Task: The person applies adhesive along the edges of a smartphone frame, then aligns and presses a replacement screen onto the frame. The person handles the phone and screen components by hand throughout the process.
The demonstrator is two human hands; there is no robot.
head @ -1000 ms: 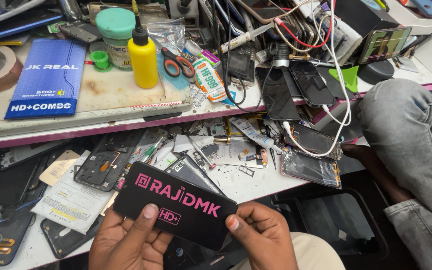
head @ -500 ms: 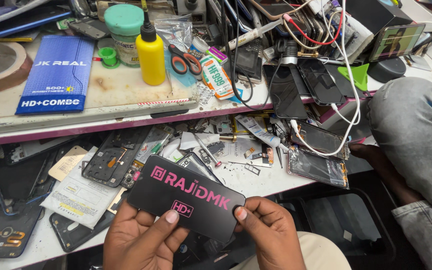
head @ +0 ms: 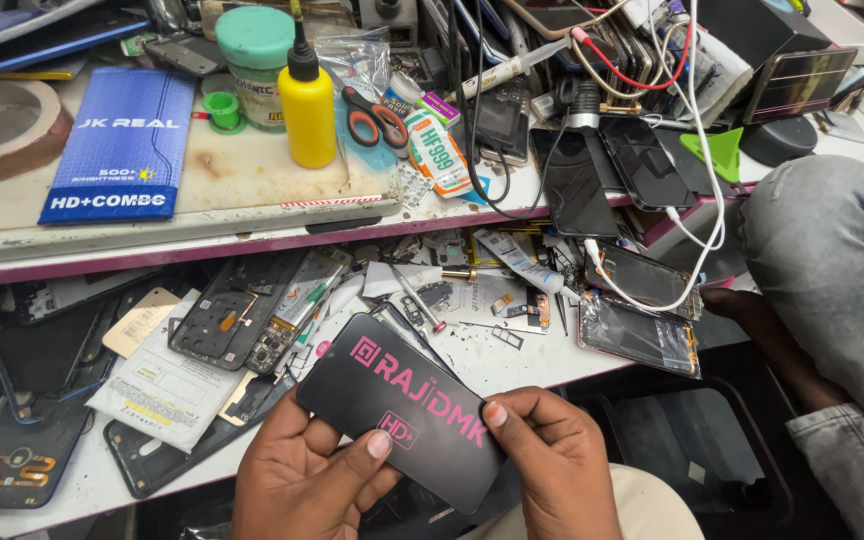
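Box: one flat black box (head: 407,405) with pink lettering, smooth and rectangular, held tilted above the front edge of the bench (head: 512,365).
Left hand: the left hand (head: 302,480) grips the box's lower left edge, thumb pressed on top.
Right hand: the right hand (head: 552,465) clasps its lower right corner, thumb on top.
Bench litter: several stripped phone frames, one cracked glossy screen (head: 639,335), one white paper sheet (head: 167,385).
Upper shelf: one yellow plastic bottle (head: 309,105) with a black nozzle, one pair of orange-handled scissors (head: 377,115), one flat blue packet (head: 122,145), one roll of brown tape (head: 2,125).
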